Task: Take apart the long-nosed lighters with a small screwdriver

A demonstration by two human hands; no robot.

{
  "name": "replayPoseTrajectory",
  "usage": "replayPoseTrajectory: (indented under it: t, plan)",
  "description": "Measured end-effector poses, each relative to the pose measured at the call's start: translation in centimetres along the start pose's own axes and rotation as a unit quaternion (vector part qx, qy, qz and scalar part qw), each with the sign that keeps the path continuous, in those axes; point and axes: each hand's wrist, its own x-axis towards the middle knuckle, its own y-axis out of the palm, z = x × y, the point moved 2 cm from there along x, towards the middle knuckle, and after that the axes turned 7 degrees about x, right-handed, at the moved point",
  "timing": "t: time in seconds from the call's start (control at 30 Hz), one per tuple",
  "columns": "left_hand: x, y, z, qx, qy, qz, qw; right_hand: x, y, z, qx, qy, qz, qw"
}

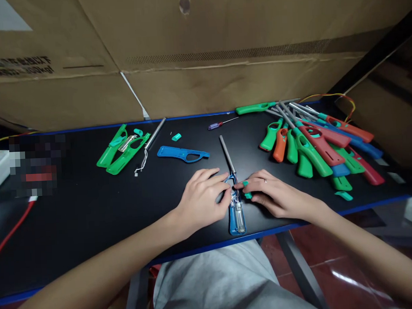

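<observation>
There lay my opened lighter (236, 215), near the front edge of the desk (126, 208): light and stiff, I judged, its inner parts (233, 199) fragile! My left grip (207, 193) pinched it mid-length, the casing (232, 225) seeming safest; my right grip (276, 193) held a green piece (248, 193).

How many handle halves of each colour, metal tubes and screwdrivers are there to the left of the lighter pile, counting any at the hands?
Green halves: 2
Blue halves: 2
Metal tubes: 2
Screwdriver: 1
Total: 7
</observation>
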Motion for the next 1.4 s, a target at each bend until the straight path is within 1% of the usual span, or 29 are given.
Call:
replayPoseTrajectory:
  t: [0.13, 0.27, 0.33, 0.43, 0.53, 0.63, 0.73, 0.8, 0.87, 0.93, 0.97, 1.0, 1.07, 1.17, 1.23, 1.3, 1.4]
  plan:
    - [0.1, 0.1, -0.1, -0.014, -0.025, 0.012, 1.0, 0.0, 0.1, -0.1, 0.018, 0.021, -0.014, 1.0]
    - [0.4, 0.2, -0.2, -0.027, -0.067, 0.025, 0.997, 0.2, 0.0, 0.0, 0.03, 0.019, -0.008, 0.999]
    - [0.6, 0.2, -0.3, -0.029, -0.08, 0.033, 0.996, 0.2, 0.0, -0.1, 0.048, 0.024, -0.018, 0.998]
    - [0.7, 0.1, -0.3, -0.034, -0.077, 0.044, 0.995, 0.3, -0.2, -0.4, 0.069, 0.042, -0.082, 0.993]
    - [0.5, -0.2, -0.1, -0.054, -0.059, 0.054, 0.995, 0.2, -0.4, -0.5, 0.063, 0.061, -0.142, 0.986]
    - [0.7, -1.0, 0.5, -0.07, -0.024, 0.057, 0.996, 0.0, -0.6, -0.7, 0.033, 0.078, -0.16, 0.983]
    - [2.4, -1.8, 1.7, -0.057, 0.067, 0.062, 0.994, -0.6, -1.0, -0.9, -0.041, 0.089, -0.15, 0.984]
    - [4.1, -1.9, 2.5, -0.051, 0.146, 0.106, 0.982, -1.1, -1.1, -1.1, -0.081, 0.089, -0.133, 0.984]
    - [5.8, -1.5, 3.2, -0.051, 0.2, 0.161, 0.965, -1.6, -1.2, -1.3, -0.104, 0.088, -0.124, 0.983]
    - [7.0, -0.8, 3.4, -0.052, 0.233, 0.206, 0.949, -2.0, -1.1, -1.5, -0.119, 0.087, -0.129, 0.981]
    - [7.4, -0.4, 3.4, -0.052, 0.239, 0.217, 0.945, -2.2, -1.1, -1.5, -0.123, 0.085, -0.141, 0.979]
    - [7.6, -0.1, 3.3, -0.05, 0.235, 0.219, 0.946, -2.3, -1.1, -1.5, -0.122, 0.082, -0.159, 0.976]
    - [7.7, 0.4, 3.0, -0.042, 0.197, 0.199, 0.959, -2.6, -1.2, -1.1, -0.109, 0.08, -0.214, 0.967]
    - [7.0, 0.8, 2.7, -0.016, 0.097, 0.15, 0.984, -2.8, -1.4, 0.0, -0.083, 0.097, -0.303, 0.945]
    - [6.4, 0.9, 2.5, -0.003, 0.038, 0.124, 0.992, -2.6, -1.3, 1.1, -0.073, 0.1, -0.333, 0.935]
    - [5.8, 0.8, 2.3, -0.006, -0.005, 0.109, 0.994, -2.0, -0.9, 1.8, -0.071, 0.086, -0.328, 0.938]
    - [5.3, 0.7, 2.2, -0.029, -0.061, 0.11, 0.992, -0.7, -0.4, 1.7, -0.08, 0.05, -0.277, 0.956]
